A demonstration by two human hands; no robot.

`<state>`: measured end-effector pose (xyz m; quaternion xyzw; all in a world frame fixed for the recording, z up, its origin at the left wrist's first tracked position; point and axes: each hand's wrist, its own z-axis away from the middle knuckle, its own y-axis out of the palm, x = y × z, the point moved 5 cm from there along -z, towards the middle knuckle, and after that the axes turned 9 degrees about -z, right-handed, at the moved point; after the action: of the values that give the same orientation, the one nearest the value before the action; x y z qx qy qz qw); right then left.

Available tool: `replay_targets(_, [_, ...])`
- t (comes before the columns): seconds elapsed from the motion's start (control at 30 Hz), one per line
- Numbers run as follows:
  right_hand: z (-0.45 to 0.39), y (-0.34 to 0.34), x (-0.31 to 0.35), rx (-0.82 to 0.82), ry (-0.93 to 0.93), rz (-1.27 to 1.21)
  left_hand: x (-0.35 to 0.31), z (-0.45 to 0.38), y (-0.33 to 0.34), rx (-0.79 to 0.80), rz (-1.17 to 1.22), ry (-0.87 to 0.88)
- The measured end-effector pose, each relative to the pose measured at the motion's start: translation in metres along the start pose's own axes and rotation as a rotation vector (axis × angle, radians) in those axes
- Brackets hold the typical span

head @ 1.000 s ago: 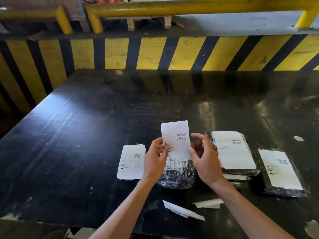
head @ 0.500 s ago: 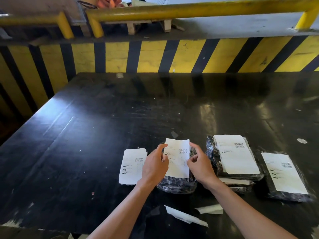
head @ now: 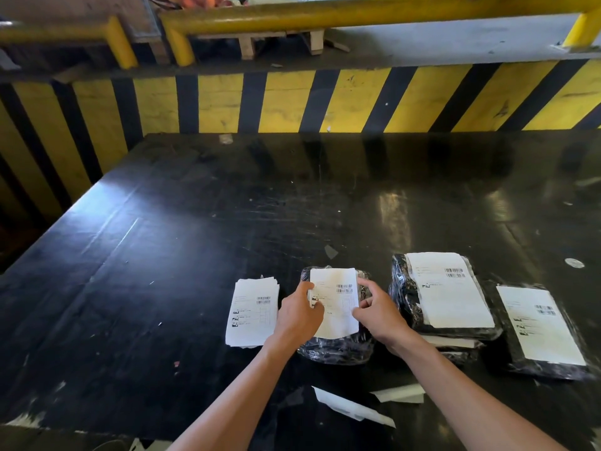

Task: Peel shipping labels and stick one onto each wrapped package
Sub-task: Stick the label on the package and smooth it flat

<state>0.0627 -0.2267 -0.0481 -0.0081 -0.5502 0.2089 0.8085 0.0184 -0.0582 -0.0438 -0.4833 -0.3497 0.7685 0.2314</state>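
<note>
A white paper shipping label [head: 335, 302] is pinched at both edges by left hand [head: 297, 315] and right hand [head: 379, 312] fingers so it is laid squarely on the black film-wrapped package [head: 335, 348].

Label stack [head: 253, 312] lying left of centre package [head: 336, 348]; label [head: 336, 302] lying on it; two labelled packages [head: 445, 294] sitting right.

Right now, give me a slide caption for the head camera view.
Both hands, left hand and right hand, lay a shipping label onto a wrapped package, label stack beside it.
</note>
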Motion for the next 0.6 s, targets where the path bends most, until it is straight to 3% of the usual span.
replay_targets(0.3, [0.0, 0.003, -0.007, 0.058, 0.07, -0.056, 0.003, 0.0, 0.005, 0.065, -0.014, -0.019])
replay_targets(0.6, [0.008, 0.002, -0.01, -0.003, -0.039, 0.053, 0.011, 0.006, 0.005, 0.056, -0.021, 0.013])
